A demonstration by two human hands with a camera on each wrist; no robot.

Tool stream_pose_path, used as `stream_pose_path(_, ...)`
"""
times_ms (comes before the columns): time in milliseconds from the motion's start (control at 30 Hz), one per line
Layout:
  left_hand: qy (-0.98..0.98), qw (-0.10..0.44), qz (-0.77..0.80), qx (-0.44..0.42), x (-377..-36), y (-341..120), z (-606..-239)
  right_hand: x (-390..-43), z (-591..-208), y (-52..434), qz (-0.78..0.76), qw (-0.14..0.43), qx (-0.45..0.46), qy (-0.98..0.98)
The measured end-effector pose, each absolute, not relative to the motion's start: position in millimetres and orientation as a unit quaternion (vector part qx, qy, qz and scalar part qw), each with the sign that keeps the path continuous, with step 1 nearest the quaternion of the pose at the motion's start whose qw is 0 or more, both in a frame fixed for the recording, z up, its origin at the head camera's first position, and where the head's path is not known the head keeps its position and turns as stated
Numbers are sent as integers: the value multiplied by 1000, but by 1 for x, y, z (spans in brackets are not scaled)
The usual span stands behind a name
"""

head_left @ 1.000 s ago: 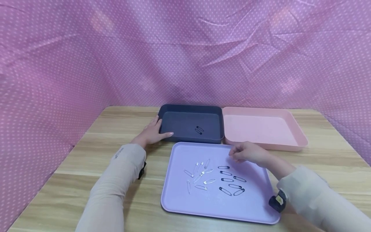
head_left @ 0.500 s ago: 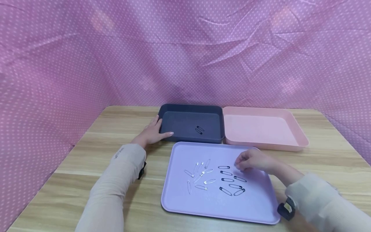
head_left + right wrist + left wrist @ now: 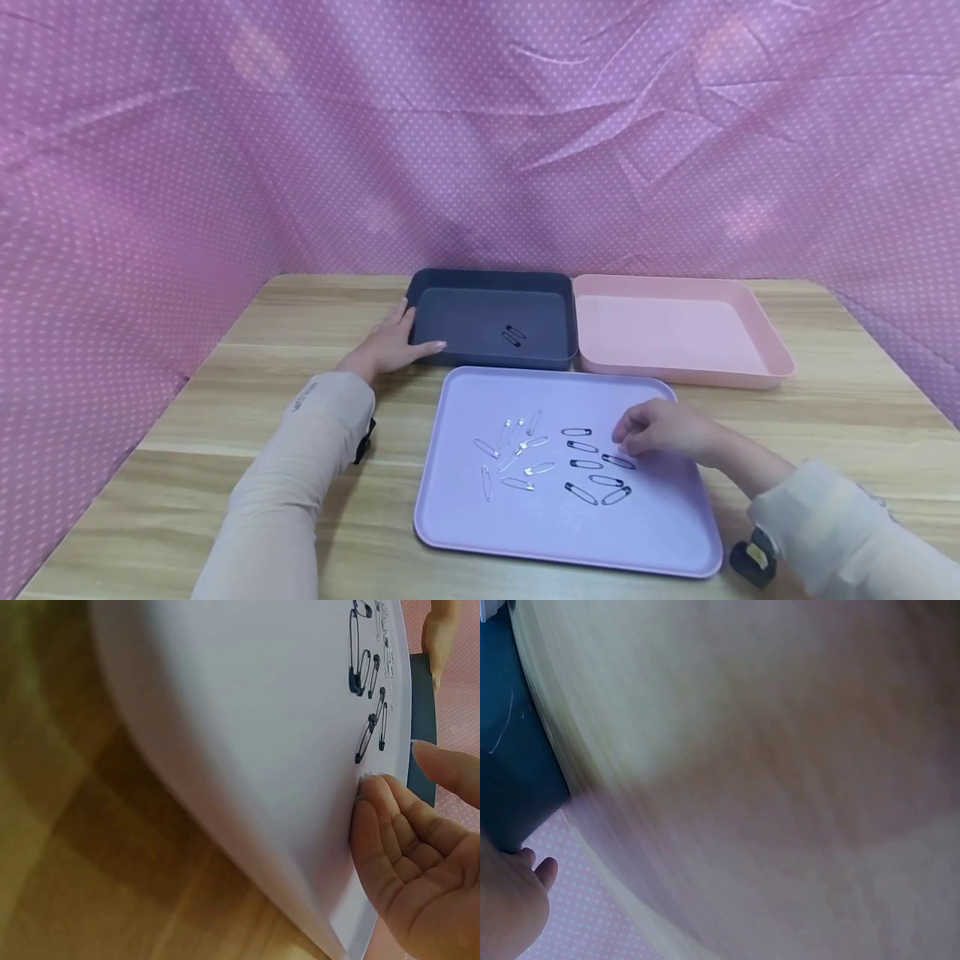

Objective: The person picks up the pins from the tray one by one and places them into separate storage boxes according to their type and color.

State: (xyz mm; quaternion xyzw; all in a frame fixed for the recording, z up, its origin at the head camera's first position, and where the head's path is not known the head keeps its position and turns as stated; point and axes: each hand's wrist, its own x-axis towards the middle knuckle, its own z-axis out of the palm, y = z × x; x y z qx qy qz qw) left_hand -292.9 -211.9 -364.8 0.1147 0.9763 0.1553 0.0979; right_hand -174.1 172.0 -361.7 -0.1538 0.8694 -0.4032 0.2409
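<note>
My left hand (image 3: 386,342) rests against the left side of the dark blue tray (image 3: 457,321), thumb lying across its front rim. Inside that tray lie two black safety pins (image 3: 513,335). My right hand (image 3: 663,427) hovers low over the right part of the lilac tray (image 3: 495,521), its fingertips beside a black safety pin (image 3: 618,462). In the right wrist view its fingers (image 3: 379,832) are bent loosely near the tray surface, the thumb apart from them, with nothing between. Several more black safety pins (image 3: 586,464) lie there, and several silver ones (image 3: 517,483) to their left.
A pink tray (image 3: 675,333) stands at the back right, side by side with the dark blue one. All three trays are on a wood-grain table (image 3: 300,333). Pink dotted cloth (image 3: 480,150) hangs behind and at both sides.
My right hand has moved right and nearer to me over the lilac tray, from its far edge down to the black safety pins. My left hand has stayed put.
</note>
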Motion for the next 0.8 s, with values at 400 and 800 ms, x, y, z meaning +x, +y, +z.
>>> stream_pose_path(400,975,100,161,118,-293,-212,-364,-165,-368,165,-353,187,-191,897)
stream_pose_path(800,975,100,157,119,-292,-212,-364,-166,-372,163,-312,163,-241,904)
